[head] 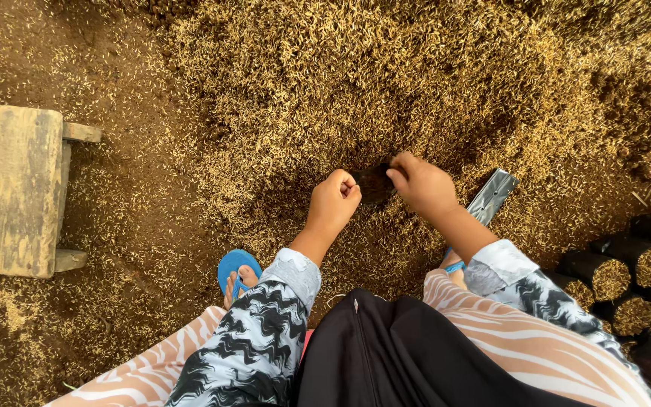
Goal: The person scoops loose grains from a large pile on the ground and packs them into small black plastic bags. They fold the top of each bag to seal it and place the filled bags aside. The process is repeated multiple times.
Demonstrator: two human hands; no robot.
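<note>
Head view looks straight down on my two hands, both pinched on the mouth of a small black plastic bag (373, 182) held just above the heap of rice husk mix (386, 83). My left hand (334, 200) is curled nearly into a fist, thumb and forefinger nipping the bag's left edge; my right hand (421, 183) closes its fingertips on the right edge, so the bag hangs between them. I judge the film thin, limp and light while unfilled, likely to collapse or slip unless I keep hold of the rim on both sides; the rim is the only sensible place to grip. Whether it has anything in it I cannot tell, as it sits in shadow. The husk itself looks dry, loose and free-running, mixed with brown soil toward the left. Just beside my right forearm a flat stack of grey-black bags (492, 196) lies on the husk. At the far right, filled black bags (627, 267) lie on their sides in a row, their husk-topped mouths facing me. A worn wooden stool (13, 188) stands well apart on the left, and my blue sandal (233, 266) rests on the ground.
</note>
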